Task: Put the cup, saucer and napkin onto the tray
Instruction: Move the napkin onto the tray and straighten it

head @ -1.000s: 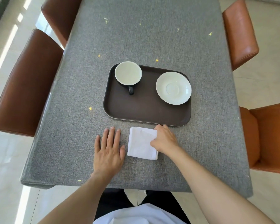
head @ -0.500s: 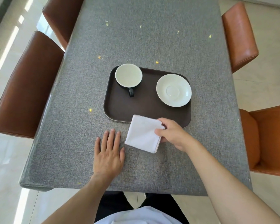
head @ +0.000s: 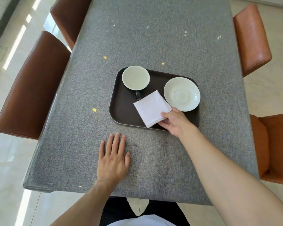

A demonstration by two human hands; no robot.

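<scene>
A dark brown tray (head: 121, 111) lies on the grey tablecloth. On its far left corner stands a cup (head: 135, 77), white inside and black outside, its handle towards me. A white saucer (head: 182, 94) sits on the tray's right side. My right hand (head: 175, 122) pinches the near right corner of a folded white napkin (head: 151, 107), which is over the tray's middle between cup and saucer; I cannot tell whether it rests on the tray. My left hand (head: 113, 158) lies flat on the cloth in front of the tray, fingers apart, holding nothing.
The table (head: 153, 38) is long and covered in grey cloth with small yellow flecks. Brown leather chairs (head: 31, 88) stand along the left side and orange-brown chairs (head: 252, 38) along the right. The table's near edge is just below my left wrist.
My right hand lifted the napkin off the cloth in front of the tray and carried it forward over the tray's middle. My left hand stayed flat on the table.
</scene>
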